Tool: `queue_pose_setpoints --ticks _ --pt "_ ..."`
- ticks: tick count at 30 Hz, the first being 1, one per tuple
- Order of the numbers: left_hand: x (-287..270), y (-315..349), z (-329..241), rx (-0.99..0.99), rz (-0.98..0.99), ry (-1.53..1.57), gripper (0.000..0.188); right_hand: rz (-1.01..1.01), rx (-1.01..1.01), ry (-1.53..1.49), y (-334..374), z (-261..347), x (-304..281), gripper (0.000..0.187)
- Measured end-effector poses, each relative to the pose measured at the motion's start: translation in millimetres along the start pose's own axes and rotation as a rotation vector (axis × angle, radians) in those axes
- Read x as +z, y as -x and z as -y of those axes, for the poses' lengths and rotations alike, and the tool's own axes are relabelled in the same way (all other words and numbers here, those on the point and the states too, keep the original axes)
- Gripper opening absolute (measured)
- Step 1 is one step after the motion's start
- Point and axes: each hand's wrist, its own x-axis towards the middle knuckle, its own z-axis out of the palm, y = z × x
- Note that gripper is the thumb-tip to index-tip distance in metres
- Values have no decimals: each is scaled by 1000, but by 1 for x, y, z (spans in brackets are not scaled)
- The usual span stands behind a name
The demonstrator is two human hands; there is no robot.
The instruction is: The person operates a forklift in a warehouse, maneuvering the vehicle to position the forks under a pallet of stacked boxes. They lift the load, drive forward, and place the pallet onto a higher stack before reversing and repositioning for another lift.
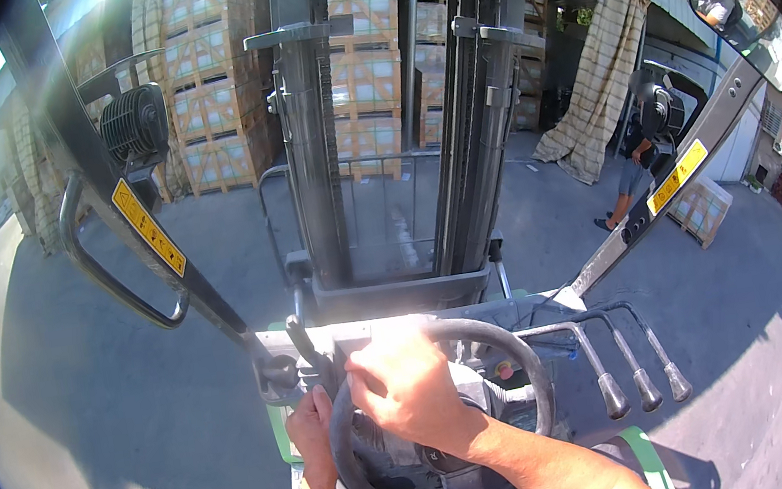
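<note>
The black steering wheel (543, 394) of a forklift is right before me. My right hand (402, 385) crosses over to its upper left part, with fingers curled closed round the rim. Close beside the wheel's left side is my left hand (309, 427), its thumb up and its fingers curled. What those fingers hold, if anything, is hidden. Just above the left hand, a dark lever (303, 343) rises from the dashboard. Three control levers with black knobs (647, 390) stand to the right of the wheel, untouched.
Ahead, the forklift mast (315, 155) and a metal load guard (403, 192) block part of the view. Beyond are stacked wooden crates (208, 100). A person (636, 157) stands at the right, near a single crate (704, 210). A mirror (750, 19) hangs upper right.
</note>
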Motion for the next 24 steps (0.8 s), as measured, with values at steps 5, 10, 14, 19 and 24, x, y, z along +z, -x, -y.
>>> queue_pose_setpoints --ticks 5,10,14,19,24 --pt "11 9 -11 -15 -9 -139 46 -140 336 179 49 -55 -94 10" --pt "19 11 -11 -8 7 -125 44 -163 430 197 169 3 -142 12" --pt "29 11 -11 11 -1 -106 40 167 159 -62 168 72 -76 18" --pt "32 6 -10 122 -79 -99 36 101 10 -86 30 3 -9 20" --pt "27 1 -19 -62 12 -66 39 -102 290 134 48 -86 -123 11"
